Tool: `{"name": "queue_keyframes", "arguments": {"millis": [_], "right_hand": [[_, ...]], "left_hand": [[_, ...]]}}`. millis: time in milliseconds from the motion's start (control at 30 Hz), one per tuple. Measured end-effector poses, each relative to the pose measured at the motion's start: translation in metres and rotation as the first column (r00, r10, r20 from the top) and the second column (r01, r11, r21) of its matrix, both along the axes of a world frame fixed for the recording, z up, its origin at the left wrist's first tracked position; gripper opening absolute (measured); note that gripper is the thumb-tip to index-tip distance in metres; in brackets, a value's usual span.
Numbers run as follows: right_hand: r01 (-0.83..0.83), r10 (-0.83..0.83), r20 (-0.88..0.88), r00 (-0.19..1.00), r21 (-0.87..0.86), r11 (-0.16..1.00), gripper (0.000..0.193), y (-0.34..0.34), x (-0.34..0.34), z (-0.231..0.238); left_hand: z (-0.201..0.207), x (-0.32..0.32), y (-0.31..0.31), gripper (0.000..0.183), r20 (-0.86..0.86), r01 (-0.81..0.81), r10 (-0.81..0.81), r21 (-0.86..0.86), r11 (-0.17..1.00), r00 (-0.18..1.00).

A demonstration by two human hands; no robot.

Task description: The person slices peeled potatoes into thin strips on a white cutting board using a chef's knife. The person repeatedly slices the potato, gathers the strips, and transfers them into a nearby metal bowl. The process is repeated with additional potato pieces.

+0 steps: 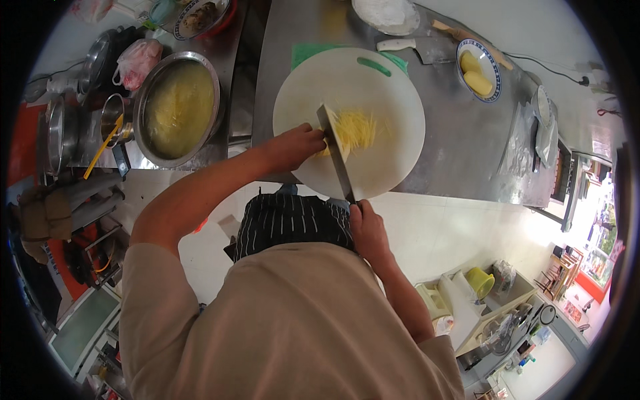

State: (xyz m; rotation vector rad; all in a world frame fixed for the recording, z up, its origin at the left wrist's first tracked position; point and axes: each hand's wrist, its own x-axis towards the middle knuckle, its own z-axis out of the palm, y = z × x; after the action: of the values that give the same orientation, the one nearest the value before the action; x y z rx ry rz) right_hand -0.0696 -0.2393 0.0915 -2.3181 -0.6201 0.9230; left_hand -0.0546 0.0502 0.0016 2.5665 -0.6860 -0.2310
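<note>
A round white cutting board (393, 140) lies on the steel counter with a green cloth (307, 55) under its far edge. My right hand (371, 233) is wrapped round the handle of a cleaver (339, 159). Its blade stands on edge on the board, running away from me and slightly left. To the left of the blade, my left hand (299, 147) has its fingers curled against it, pressing on yellow potato pieces (325, 153) that the fingers mostly hide. Thin potato shreds (357, 129) lie heaped just right of the blade.
A large steel basin (138, 117) of yellow shreds in liquid stands at the left. A patterned bowl (493, 95) with peeled potatoes sits far right, near a second, white-handled cleaver (433, 51) and a wooden rolling pin (473, 43). A plate of white powder (387, 15) is at the back.
</note>
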Motion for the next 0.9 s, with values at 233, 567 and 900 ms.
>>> {"name": "queue_keyframes", "arguments": {"millis": [233,567,900], "right_hand": [[0.237,-0.240,-0.183,0.953,-0.039,0.971,0.034,0.001,0.001,-0.007],[0.192,-0.189,-0.181,0.965,-0.002,0.981,0.033,0.000,0.000,-0.003],[0.230,-0.234,-0.167,0.958,-0.045,0.972,0.036,0.002,-0.004,-0.012]], "left_hand": [[-0.003,-0.004,-0.001,0.035,0.020,-0.037,0.037,-0.040,0.999,0.999],[-0.009,-0.005,0.002,0.030,0.117,-0.035,0.044,-0.073,0.997,0.992],[-0.005,-0.006,0.003,0.021,0.095,-0.043,0.052,-0.101,0.994,0.994]]}}
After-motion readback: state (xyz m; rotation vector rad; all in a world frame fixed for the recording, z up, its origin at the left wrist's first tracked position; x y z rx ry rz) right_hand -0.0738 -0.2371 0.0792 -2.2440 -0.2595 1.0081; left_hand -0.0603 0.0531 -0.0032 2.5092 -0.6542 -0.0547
